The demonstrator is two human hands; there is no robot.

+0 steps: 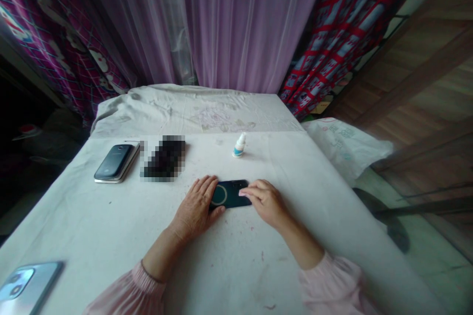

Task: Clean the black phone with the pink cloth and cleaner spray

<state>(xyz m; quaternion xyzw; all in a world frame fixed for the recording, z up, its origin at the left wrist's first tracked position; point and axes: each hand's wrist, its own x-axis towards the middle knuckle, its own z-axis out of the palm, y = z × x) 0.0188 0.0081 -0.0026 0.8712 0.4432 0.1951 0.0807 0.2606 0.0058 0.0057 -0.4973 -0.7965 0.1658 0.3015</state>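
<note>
A dark phone with a pale ring on its back lies face down on the white cloth, camera end to the right. My left hand grips its left end, fingers over the far edge and thumb at the near edge. Between the pinched fingers of my right hand is a small pale pink cloth, pressed on the phone's back near the cameras. A small white spray bottle with a blue label stands upright beyond the phone.
Two stacked phones lie at the left, beside a pixelated dark object. A silvery-blue phone sits at the near left corner. Purple curtains hang behind the table. A white plastic bag is off its right edge.
</note>
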